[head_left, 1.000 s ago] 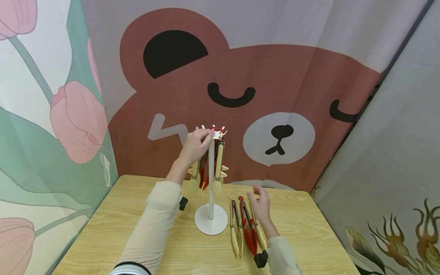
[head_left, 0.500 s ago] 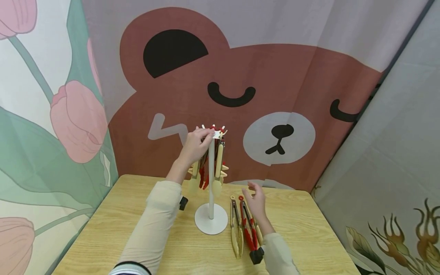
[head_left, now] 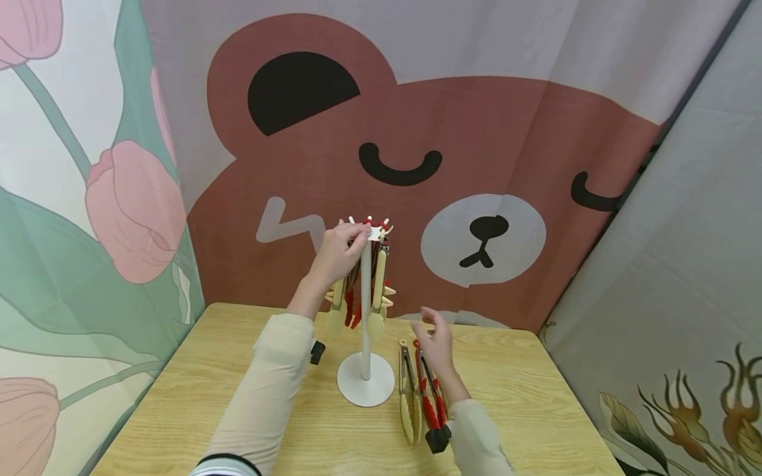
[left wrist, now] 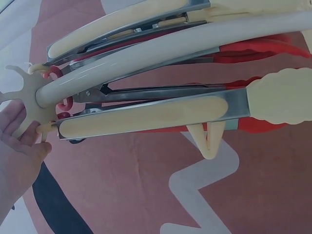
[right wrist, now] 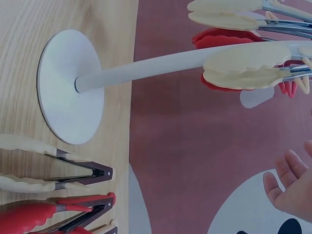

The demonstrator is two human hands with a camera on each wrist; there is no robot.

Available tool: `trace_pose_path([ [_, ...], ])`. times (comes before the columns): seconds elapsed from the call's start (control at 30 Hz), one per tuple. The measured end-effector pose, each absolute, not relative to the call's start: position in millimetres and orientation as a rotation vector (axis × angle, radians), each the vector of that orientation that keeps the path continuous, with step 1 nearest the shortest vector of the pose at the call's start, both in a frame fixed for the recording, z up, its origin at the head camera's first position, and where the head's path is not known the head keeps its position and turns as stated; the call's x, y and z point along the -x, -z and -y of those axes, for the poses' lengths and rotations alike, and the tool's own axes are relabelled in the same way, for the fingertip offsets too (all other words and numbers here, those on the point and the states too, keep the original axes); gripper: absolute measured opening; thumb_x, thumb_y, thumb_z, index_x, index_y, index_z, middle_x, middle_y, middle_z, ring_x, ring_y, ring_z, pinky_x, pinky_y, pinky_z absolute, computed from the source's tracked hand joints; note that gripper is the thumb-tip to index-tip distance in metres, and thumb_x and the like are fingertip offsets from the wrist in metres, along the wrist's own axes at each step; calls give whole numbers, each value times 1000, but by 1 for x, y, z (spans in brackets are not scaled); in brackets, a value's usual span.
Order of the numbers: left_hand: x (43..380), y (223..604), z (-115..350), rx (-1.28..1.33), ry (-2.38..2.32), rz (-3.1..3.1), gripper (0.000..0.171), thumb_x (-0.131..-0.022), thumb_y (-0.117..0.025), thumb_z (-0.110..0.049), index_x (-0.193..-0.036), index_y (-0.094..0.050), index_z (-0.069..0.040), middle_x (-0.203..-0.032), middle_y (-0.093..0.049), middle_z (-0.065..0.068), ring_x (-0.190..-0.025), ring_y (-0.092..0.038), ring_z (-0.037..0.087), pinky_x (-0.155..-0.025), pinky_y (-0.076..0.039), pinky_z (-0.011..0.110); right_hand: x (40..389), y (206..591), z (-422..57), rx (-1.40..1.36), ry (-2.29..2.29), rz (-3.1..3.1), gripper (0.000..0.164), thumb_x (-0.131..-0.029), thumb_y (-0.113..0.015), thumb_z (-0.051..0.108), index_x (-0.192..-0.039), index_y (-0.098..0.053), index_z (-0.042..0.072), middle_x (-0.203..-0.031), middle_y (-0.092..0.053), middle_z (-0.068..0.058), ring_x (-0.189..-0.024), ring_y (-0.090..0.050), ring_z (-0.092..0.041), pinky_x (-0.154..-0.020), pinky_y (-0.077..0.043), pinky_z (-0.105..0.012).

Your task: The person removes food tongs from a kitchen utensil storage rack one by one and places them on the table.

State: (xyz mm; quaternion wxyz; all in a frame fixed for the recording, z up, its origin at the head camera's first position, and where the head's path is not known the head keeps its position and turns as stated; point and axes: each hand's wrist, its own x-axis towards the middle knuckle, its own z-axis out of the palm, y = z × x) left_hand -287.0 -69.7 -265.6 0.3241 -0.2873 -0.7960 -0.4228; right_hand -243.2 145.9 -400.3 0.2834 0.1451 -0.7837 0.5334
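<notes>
My left hand (head_left: 342,251) grips the hooked top of a white stand (head_left: 366,344); in the left wrist view, fingers and thumb close on the hook plate (left wrist: 29,105) beside a cream tongs' hanging loop. Cream-tipped tongs (left wrist: 146,117) and red-tipped tongs (left wrist: 263,51) hang round the pole. My right hand (head_left: 437,344) is raised, its fingers apart and lightly bent, holding nothing. Below it on the table lie cream tongs (head_left: 409,403) and red tongs (head_left: 430,390), side by side and partly spread. Another cream pair is mostly hidden by my right forearm.
The stand's round white base (head_left: 357,390) rests on the wooden table (head_left: 506,370), left of the lying tongs. Behind the table's far edge hangs a curtain (head_left: 297,198) with a bear print. A black camera block (head_left: 437,438) sits at my right wrist.
My right hand has moved left and upward, from over the rightmost lying tongs toward the stand. The left hand stays on the stand's top, and the tongs lie as before.
</notes>
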Motion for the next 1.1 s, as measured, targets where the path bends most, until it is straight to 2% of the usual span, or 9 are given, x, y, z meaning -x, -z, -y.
trace_pose_path([
  [0.2, 287, 265, 69, 756, 1102, 2087, 26, -91, -47, -12, -104, -66, 0, -109, -61, 12, -107, -53, 24, -104, -21, 34, 262, 416, -149, -387, -1465, 2135, 34, -83, -61, 4, -115, -52, -5, -107, -55, -20, -97, -49, -34, -76, -40, -50],
  [0.43, 287, 264, 69, 753, 1109, 2099, 27, -92, -46, -13, -106, -65, 0, -110, -61, 12, -108, -52, 23, -104, -20, 33, 267, 411, -141, -378, -1479, 2153, 37, -83, -62, 12, -116, -52, -3, -111, -54, -17, -99, -49, -31, -75, -41, -39],
  [0.67, 286, 265, 70, 751, 1106, 2097, 28, -92, -46, -14, -107, -64, 0, -110, -61, 12, -107, -52, 23, -104, -20, 33, 252, 386, -126, -438, -1491, 2130, 36, -82, -62, 3, -114, -51, -10, -107, -52, -24, -99, -47, -36, -75, -39, -45],
  [0.97, 287, 266, 70, 763, 1096, 2082, 26, -92, -46, -12, -104, -66, 0, -110, -61, 12, -107, -53, 24, -104, -21, 36, 243, 372, -111, -447, -1494, 2161, 38, -81, -62, 3, -114, -50, -10, -107, -51, -24, -97, -47, -35, -75, -37, -38],
  [1.1, 288, 266, 69, 765, 1084, 2080, 25, -92, -46, -12, -95, -68, -1, -110, -61, 12, -107, -53, 24, -104, -21, 35, 247, 372, -109, -447, -1501, 2174, 41, -79, -65, 2, -114, -49, -11, -108, -50, -23, -97, -47, -34, -76, -38, -37],
])
